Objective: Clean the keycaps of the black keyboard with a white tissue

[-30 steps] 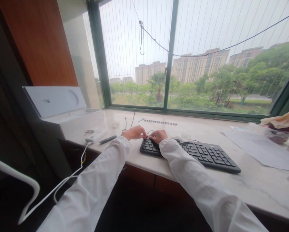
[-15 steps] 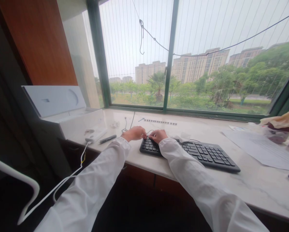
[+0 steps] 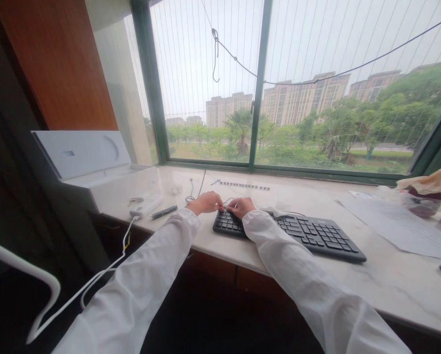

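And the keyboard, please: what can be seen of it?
The black keyboard looks plastic, with dark keys and a separate key block at its right end. It lies flat, slightly slanted, on the pale countertop. The left hand and right hand are at its far left corner; whether they press keys is unclear. The right sleeve hides part of it.

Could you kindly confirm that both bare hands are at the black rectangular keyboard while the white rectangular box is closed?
The box is actually open, its lid raised, as the head view shows; the left hand and right hand are indeed at the keyboard.
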{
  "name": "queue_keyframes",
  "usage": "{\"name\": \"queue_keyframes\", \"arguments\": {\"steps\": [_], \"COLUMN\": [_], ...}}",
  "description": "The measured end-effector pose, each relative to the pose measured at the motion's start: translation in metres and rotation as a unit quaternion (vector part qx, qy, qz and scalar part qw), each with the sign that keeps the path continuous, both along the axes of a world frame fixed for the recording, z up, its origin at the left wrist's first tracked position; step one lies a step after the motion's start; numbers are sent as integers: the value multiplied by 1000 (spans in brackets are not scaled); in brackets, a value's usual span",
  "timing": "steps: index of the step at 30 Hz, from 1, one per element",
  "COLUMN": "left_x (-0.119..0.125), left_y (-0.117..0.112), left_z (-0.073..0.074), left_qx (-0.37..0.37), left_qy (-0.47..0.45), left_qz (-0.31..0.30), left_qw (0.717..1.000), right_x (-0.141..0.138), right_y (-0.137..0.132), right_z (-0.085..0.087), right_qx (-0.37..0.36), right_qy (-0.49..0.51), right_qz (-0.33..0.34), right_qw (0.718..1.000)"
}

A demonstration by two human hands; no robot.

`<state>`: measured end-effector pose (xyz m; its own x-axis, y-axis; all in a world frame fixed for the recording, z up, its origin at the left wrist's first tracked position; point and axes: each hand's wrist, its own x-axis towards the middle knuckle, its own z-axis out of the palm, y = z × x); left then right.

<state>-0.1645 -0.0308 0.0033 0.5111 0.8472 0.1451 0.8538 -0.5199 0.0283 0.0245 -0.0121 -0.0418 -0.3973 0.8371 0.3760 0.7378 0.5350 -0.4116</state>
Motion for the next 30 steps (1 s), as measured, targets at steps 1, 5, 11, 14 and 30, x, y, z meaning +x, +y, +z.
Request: {"name": "queue_keyframes", "arguments": {"steps": [1,5,11,14,30], "left_x": [2,10,20,20,-8], "left_y": [1,4,2,1,22], "left_z": [3,14,19,18,1], "left_qx": [-10,-52,-36,-26,-139], "left_qy": [5,28,91,99,-124], "left_qz": [3,11,16,8,17], "left_qw": [1000,998,995,995,982], "right_x": [0,1,1,0,1], "right_y": [0,-1,-4,-4,-5], "right_z": [0,0,1,2,2], "right_qx": [0,1,-3,-5,-3], "right_qy": [0,5,5,4,7], "right_qz": [-1,0,2,0,6], "right_qw": [1000,1000,1000,1000,1000]}}
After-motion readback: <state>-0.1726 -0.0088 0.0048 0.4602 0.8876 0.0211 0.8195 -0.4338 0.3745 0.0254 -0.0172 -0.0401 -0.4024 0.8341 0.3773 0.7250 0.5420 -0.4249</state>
